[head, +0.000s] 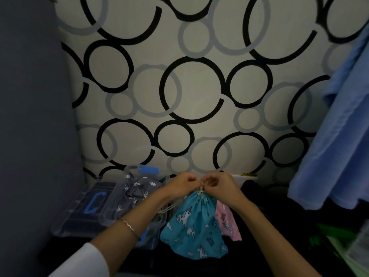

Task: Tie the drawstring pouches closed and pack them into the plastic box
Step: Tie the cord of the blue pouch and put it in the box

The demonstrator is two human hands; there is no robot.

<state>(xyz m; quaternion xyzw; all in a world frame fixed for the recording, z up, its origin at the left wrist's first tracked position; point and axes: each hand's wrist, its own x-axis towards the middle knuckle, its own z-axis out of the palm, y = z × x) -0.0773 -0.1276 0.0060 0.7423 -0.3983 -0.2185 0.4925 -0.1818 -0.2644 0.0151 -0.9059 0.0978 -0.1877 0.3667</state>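
A blue pouch with white unicorns (194, 222) hangs from its white drawstring (202, 188), its neck gathered tight. My left hand (182, 184) and my right hand (220, 186) meet above the neck, each pinching an end of the string. Behind the blue pouch, to its right, a pink pouch (226, 222) shows in part. A grey patterned pouch (137, 189) lies inside the clear plastic box (111, 212) at the left, under my left forearm.
The clear lid (85, 208) with a blue latch lies left of the box. Blue cloth (337, 136) hangs at the right. Green items (335, 236) sit at the lower right. A wall with ring patterns stands close behind the dark work surface.
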